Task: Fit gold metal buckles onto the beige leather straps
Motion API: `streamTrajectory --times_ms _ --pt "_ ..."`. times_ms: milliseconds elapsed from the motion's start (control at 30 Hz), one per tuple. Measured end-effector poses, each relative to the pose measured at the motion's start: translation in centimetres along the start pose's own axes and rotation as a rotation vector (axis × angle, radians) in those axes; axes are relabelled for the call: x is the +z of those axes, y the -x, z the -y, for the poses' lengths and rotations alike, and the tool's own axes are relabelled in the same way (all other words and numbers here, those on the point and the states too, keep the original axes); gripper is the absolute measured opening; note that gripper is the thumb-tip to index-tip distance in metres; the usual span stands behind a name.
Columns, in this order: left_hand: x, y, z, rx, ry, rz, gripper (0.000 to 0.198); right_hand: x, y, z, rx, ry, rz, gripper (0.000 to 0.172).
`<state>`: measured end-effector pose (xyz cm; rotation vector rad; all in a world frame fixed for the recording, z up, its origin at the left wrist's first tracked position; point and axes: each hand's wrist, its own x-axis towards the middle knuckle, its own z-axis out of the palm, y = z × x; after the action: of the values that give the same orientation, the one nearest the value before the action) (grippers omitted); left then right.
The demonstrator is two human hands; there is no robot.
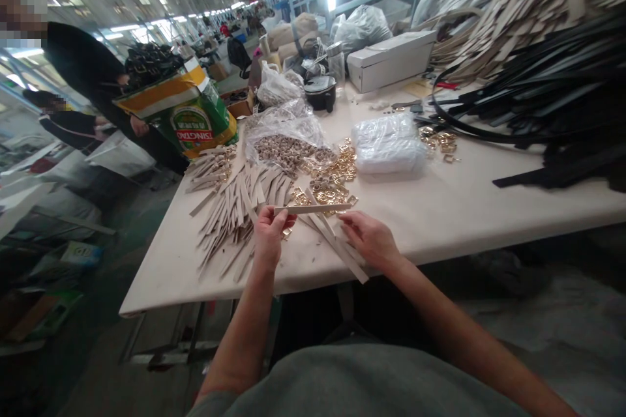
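Note:
A short beige strap (317, 208) is held level above the table. My left hand (268, 238) pinches its left end between thumb and fingers. At the strap's right end, my right hand (372, 240) has its fingers closed on or right against the tip. Below lie a couple of loose beige straps (342, 251), crossing toward the table's front edge. Gold-coloured buckles (332, 189) are heaped just beyond my hands. To the left spreads a pile of beige strap pieces (235, 208), and behind it small beige loops (278, 153) spill from a clear plastic bag (293, 120).
A wrapped white bundle (388, 143), a white box (391, 58) and a black lidded pot (320, 92) stand farther back on the table (469, 208). Long black straps (542, 88) pile up at right. At left, a person in dark clothes (83, 55) stands by a green-yellow carton (190, 114).

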<state>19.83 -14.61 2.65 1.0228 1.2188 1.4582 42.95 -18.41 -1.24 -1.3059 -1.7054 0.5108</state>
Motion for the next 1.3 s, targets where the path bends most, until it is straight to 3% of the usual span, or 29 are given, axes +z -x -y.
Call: streamTrajectory --times_ms 200,333,433,500,600,700,800,933,1100,1233,1300 --pt "2.3 2.6 2.2 0.188 -0.056 0.172 0.025 0.8 -0.3 0.0 0.103 -0.16 -0.054 0.026" --pt "3.2 4.1 2.7 0.44 -0.278 0.334 0.01 0.3 -0.2 -0.2 0.251 -0.339 -0.102 0.041" --pt "3.5 4.6 3.1 0.601 -0.448 0.478 0.004 -0.1 -0.4 -0.1 0.274 -0.353 -0.031 0.043" --pt "3.4 5.0 3.4 0.617 -0.503 0.587 0.009 -0.4 -0.6 0.1 0.266 -0.289 0.025 0.035" --pt "2.6 5.7 3.7 0.503 -0.608 0.606 0.012 -0.7 -0.7 0.5 0.284 -0.166 0.058 0.018" --pt "1.4 6.3 3.4 0.284 -0.67 0.435 0.017 -1.0 -0.4 1.1 0.267 0.044 0.091 0.015" --pt "0.8 6.5 2.6 -0.038 -0.49 0.313 0.047 -0.7 -0.2 1.8 0.183 0.254 0.135 0.019" --pt "1.8 6.3 1.5 -0.389 -0.119 0.244 0.076 0.8 0.2 3.1 0.077 0.301 0.197 0.019" --pt "3.3 6.1 1.6 -0.443 0.137 0.195 0.072 2.9 0.7 3.6 0.05 0.217 0.171 0.024" --pt "3.5 5.9 2.2 -0.427 0.229 0.126 0.076 3.3 1.0 3.1 0.116 0.121 0.089 0.043" --pt "3.6 5.7 2.3 -0.446 0.259 0.128 0.067 3.3 1.1 3.1 0.122 0.031 0.05 0.053"
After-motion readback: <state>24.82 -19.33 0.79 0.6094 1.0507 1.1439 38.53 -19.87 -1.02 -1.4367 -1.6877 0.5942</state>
